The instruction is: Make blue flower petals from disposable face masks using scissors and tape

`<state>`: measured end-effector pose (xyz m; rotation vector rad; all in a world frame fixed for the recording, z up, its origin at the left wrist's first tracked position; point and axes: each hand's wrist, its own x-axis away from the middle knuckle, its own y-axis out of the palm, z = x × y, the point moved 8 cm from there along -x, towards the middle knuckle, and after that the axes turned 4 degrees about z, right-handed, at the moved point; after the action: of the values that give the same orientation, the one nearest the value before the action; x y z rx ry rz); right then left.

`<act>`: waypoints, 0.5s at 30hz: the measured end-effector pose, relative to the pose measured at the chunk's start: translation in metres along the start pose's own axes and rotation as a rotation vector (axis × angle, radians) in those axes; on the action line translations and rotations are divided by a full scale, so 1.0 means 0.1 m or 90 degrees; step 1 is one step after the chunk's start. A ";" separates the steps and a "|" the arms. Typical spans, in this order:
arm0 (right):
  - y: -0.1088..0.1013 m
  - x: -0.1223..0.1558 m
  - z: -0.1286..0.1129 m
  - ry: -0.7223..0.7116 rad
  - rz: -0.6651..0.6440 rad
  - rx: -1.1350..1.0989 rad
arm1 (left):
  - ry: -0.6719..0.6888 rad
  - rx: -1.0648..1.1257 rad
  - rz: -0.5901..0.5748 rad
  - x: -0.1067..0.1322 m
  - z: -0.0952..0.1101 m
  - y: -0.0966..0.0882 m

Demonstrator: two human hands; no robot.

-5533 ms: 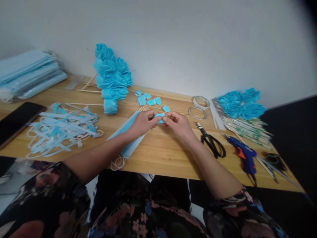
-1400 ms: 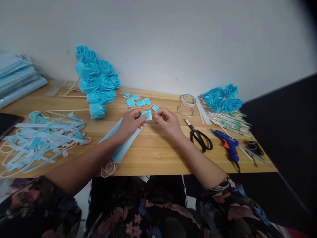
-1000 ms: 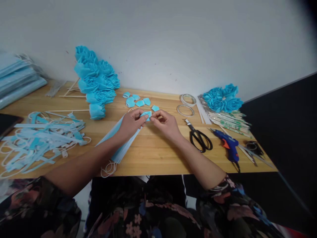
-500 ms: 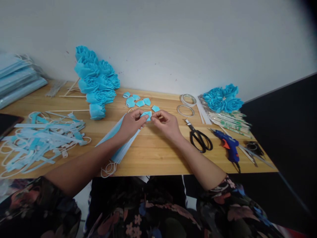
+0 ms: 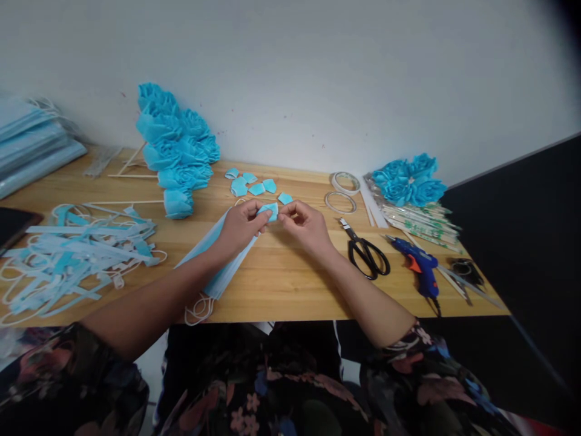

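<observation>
My left hand pinches a small blue fabric piece just above the wooden table. My right hand has its fingers curled, thumb and forefinger pinched close to the piece's right edge; whether they touch it I cannot tell. Under my left wrist lies a flat blue face mask with white ear loops hanging over the front edge. Several small cut blue pieces lie just beyond my hands.
Black scissors, a blue glue gun and two tape rolls lie to the right. Blue fabric flowers lean on the wall; more flowers sit on packets at right. Cut mask strips and stacked masks are at left.
Since 1.4 s ago my right hand closed in on the blue piece held by my left. Over the last second almost nothing moved. The view shifted right since 5.5 s ago.
</observation>
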<state>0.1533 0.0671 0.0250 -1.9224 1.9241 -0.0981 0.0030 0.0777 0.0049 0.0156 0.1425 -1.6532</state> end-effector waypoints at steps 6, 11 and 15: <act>0.02 -0.02 0.06 0.032 -0.042 -0.061 | 0.006 -0.010 -0.002 0.00 -0.01 -0.01; 0.06 -0.01 0.05 0.016 -0.059 -0.040 | 0.004 -0.015 -0.025 0.00 -0.01 0.03; 0.05 -0.01 0.05 0.018 -0.049 -0.030 | -0.004 -0.019 -0.045 0.01 0.00 0.05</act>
<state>0.1501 0.0696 0.0190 -2.0370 1.8859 -0.1029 0.0080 0.0765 0.0043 -0.0175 0.1652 -1.7212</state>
